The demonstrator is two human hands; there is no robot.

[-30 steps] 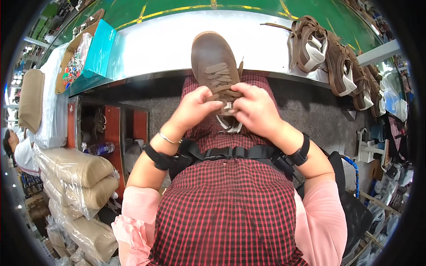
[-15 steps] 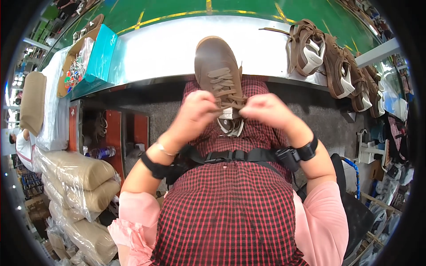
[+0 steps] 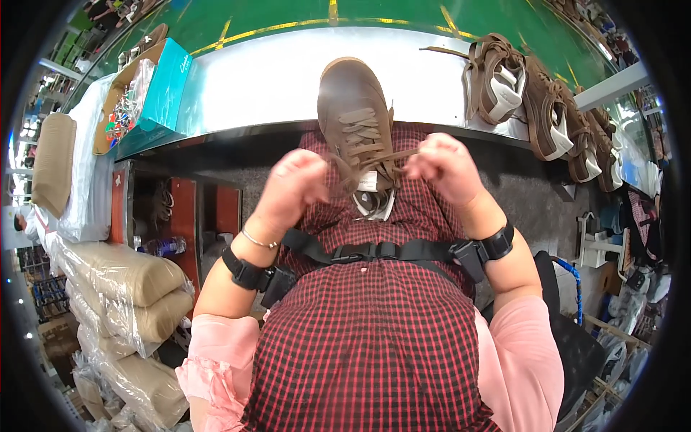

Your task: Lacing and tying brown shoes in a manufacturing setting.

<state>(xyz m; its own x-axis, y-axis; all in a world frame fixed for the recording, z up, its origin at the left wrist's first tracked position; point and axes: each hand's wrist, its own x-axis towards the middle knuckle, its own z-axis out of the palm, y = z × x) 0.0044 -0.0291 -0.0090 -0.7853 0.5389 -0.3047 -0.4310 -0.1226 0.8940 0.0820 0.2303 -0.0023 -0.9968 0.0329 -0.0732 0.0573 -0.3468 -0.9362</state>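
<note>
A brown lace-up shoe [image 3: 353, 93] rests with its toe on the white bench and its heel toward my lap. Its lighter brown laces cross over the tongue, where a white label [image 3: 368, 181] shows. My right hand [image 3: 444, 164] is closed on a shoelace [image 3: 398, 154], which stretches taut from the shoe's upper eyelets. To the left of the shoe, my left hand [image 3: 299, 186] has its fingers curled and blurred by motion. A strand of lace lies near those fingers, but whether they grip it is unclear.
Several brown shoes with white heels [image 3: 551, 126] line the bench's right end. On the left stands a teal box [image 3: 164, 86] of small coloured items. Plastic-wrapped tan bundles [image 3: 137, 281] pile up at my left. The white bench [image 3: 252, 79] runs across in front.
Both hands have moved apart, away from the shoe's tongue. The lace in my right hand is now drawn out to the right and upward. The shoe has barely shifted.
</note>
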